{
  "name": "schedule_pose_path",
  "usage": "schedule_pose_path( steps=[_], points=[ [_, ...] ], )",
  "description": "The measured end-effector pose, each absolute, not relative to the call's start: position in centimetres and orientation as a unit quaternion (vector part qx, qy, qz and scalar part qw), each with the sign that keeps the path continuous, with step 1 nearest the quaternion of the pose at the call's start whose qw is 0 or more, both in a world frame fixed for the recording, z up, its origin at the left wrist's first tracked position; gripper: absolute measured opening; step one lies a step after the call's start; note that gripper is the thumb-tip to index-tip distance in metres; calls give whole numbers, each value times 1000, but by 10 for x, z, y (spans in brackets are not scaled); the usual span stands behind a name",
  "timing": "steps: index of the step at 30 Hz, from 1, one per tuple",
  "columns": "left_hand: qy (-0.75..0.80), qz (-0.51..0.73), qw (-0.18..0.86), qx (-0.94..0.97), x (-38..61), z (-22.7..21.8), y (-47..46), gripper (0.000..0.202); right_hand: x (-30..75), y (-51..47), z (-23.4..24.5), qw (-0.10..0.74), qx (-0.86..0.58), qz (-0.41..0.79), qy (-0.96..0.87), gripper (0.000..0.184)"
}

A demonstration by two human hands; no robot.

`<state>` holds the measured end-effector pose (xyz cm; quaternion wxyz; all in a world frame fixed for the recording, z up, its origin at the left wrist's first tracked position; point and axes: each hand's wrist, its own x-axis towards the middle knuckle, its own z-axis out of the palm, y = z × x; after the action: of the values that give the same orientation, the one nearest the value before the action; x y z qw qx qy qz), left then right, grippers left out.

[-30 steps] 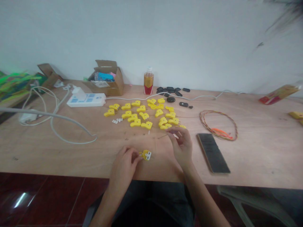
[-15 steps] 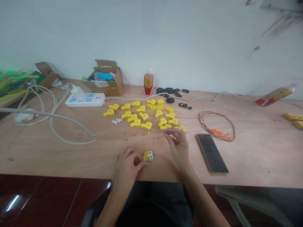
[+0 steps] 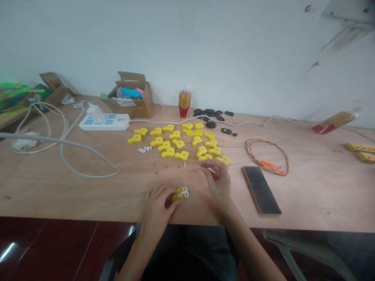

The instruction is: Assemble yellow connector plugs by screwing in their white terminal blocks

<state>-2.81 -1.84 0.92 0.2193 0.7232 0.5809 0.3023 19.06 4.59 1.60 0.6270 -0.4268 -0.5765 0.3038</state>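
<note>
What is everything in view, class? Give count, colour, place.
Held plug: one, yellow and white, front
Rod: one, colour unclear, front
Plugs: about twenty, yellow, middle
Small pieces: few, white, middle
Dark pieces: several, black, rear
Bottles: two, amber, rear and right
Box: one, brown, rear
Power strip: one, white, left
Cables: several, white, left
Coil: one, brown, right
Phone: one, dark, right
Bars: two, yellow, right
Strands: several, green, left
Table: one, brown, centre
Wall: one, white, behind
Floor: one, red, below
Left hand: one, bare, front
Right hand: one, bare, front
</note>
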Motion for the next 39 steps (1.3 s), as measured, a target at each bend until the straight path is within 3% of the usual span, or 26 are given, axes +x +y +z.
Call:
schedule_pose_path(
  steps=[27, 39],
  points=[
    [590, 282, 279, 703, -24, 23, -13, 14, 192, 45, 21, 652, -412, 307, -557, 23],
    [563, 413, 288, 655, -11, 29, -5, 19, 183, 1, 50, 703, -365, 296, -534, 32]
  ],
)
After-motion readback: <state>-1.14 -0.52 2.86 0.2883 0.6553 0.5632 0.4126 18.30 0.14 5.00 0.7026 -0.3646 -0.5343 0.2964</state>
